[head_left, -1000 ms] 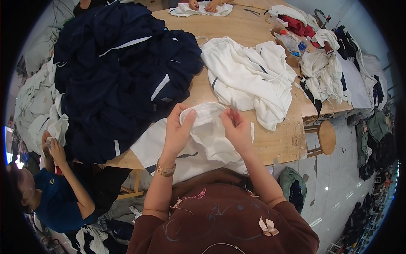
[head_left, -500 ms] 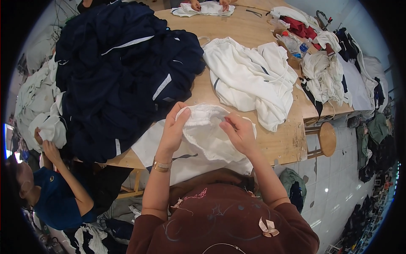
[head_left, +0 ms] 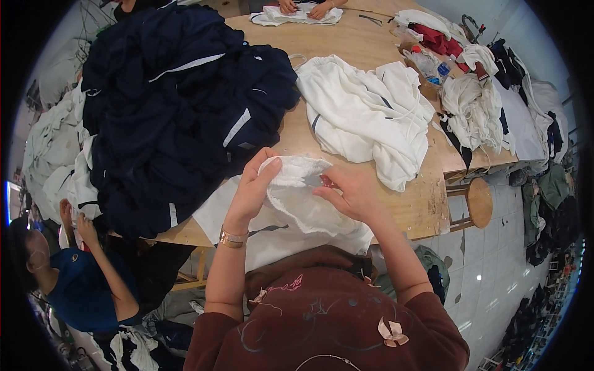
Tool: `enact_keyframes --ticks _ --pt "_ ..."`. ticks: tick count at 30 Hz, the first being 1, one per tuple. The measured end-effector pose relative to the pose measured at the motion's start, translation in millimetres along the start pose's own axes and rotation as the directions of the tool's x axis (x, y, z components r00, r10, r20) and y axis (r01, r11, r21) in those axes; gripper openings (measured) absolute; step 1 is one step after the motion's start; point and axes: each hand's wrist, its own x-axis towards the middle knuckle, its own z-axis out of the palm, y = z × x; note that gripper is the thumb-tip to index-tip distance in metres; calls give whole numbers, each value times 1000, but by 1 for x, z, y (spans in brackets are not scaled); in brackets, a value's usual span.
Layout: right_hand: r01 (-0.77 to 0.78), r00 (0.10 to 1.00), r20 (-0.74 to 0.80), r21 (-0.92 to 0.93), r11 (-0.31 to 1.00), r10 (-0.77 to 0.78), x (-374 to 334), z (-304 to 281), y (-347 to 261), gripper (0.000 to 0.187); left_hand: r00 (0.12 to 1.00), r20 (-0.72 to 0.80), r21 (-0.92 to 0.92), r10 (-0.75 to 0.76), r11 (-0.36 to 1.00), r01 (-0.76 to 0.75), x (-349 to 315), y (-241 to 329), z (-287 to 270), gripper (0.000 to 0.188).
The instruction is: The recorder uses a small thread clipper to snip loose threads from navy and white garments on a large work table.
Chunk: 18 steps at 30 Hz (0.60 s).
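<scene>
A white garment (head_left: 309,210) with a gathered elastic waistband hangs between my hands over the near table edge, a dark stripe on its lower part. My left hand (head_left: 257,182) is closed on the left end of the waistband, thumb on top. At the opening's right side is my right hand (head_left: 349,191), its fingers curled in toward the cloth and its thumb stretched out to the left. Something small and red shows by those fingers; I cannot make out what it is.
A big heap of navy garments (head_left: 179,111) covers the table's left. White trousers (head_left: 371,111) lie beyond my hands. Mixed cloth and a box (head_left: 427,68) stand at the right, a wooden stool (head_left: 479,204) below. Co-workers handle white cloth at left (head_left: 80,185) and far side (head_left: 297,15).
My right hand has turned, its thumb swinging apart from the curled fingers and the red bit coming into sight. My left hand keeps its hold. The left co-worker's hands have moved slightly.
</scene>
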Motion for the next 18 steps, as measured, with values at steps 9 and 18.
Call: enact_keyframes --ticks 9,18 --pt "78 995 61 -81 994 -73 8 -13 -4 29 999 40 34 -20 999 19 2 3 2 12" --pt "57 995 81 -65 996 -51 6 -14 -2 29 999 29 15 -35 999 35 2 5 1 12"
